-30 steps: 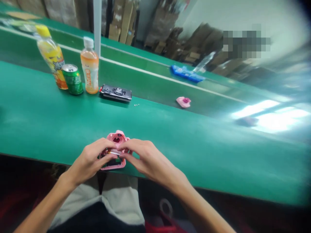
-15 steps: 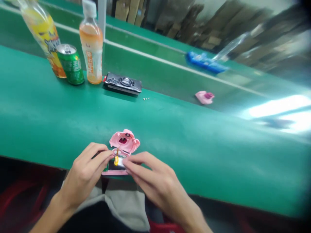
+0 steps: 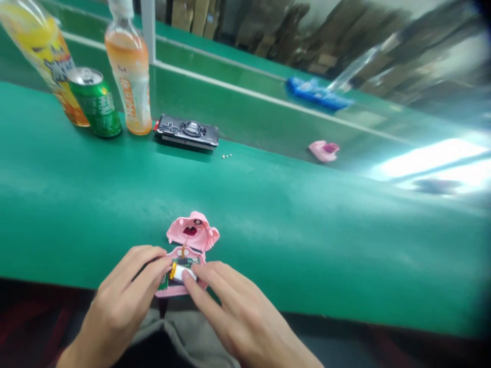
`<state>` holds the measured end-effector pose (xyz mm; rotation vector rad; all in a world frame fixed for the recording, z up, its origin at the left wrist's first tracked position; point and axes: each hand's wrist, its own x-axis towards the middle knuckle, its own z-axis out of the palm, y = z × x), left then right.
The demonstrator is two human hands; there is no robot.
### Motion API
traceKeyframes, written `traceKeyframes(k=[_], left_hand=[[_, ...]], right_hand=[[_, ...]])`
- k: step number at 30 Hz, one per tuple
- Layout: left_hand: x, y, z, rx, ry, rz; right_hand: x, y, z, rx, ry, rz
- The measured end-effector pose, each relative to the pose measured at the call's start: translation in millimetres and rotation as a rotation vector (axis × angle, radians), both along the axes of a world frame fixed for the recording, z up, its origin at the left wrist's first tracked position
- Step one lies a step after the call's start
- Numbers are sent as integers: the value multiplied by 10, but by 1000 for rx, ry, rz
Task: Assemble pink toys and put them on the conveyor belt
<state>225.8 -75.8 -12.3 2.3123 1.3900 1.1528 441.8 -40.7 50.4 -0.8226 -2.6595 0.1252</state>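
Note:
An opened pink plastic casing lies at the near edge of the green table. Its lower half (image 3: pixel 172 292) holds a green circuit board (image 3: pixel 163 282) and a small white battery pouch (image 3: pixel 179 273) with yellow tape at its left end. The upper half (image 3: pixel 199 236) is tipped back behind it, joined by thin wires. My left hand (image 3: pixel 125 291) has its fingertips closed on the casing's left side. My right hand (image 3: pixel 230 301) lays its thumb on the battery, and its index finger is at the battery's right end. The fingers hide the casing's right side.
Behind stand a yellow-labelled bottle (image 3: pixel 48 61), a green can (image 3: pixel 95 102), an orange drink bottle (image 3: pixel 128 76) and a black-and-silver box-shaped device (image 3: pixel 187 133). Tiny pale bits (image 3: pixel 227 156) lie beside the device. Further off are a pink piece (image 3: pixel 324 151) and a blue object (image 3: pixel 316 94).
My right thumb has moved onto the top of the battery, which now sits flatter over the board. The view has shifted slightly, and my left hand stays at the casing's left side.

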Motion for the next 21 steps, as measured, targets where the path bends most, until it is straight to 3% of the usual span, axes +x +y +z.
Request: traceKeyframes(k=[14,18,21], left_hand=[[-67,-7,24,26,133,-85],[-92,-18,38,80,227,-156],[-115,-37,1,73,226,-143]], right_hand=[[-47,-48,-110,7,-27,-56],[-19,-86,-236,-26,11,-104],[2,-142,-389,6,93,-224]])
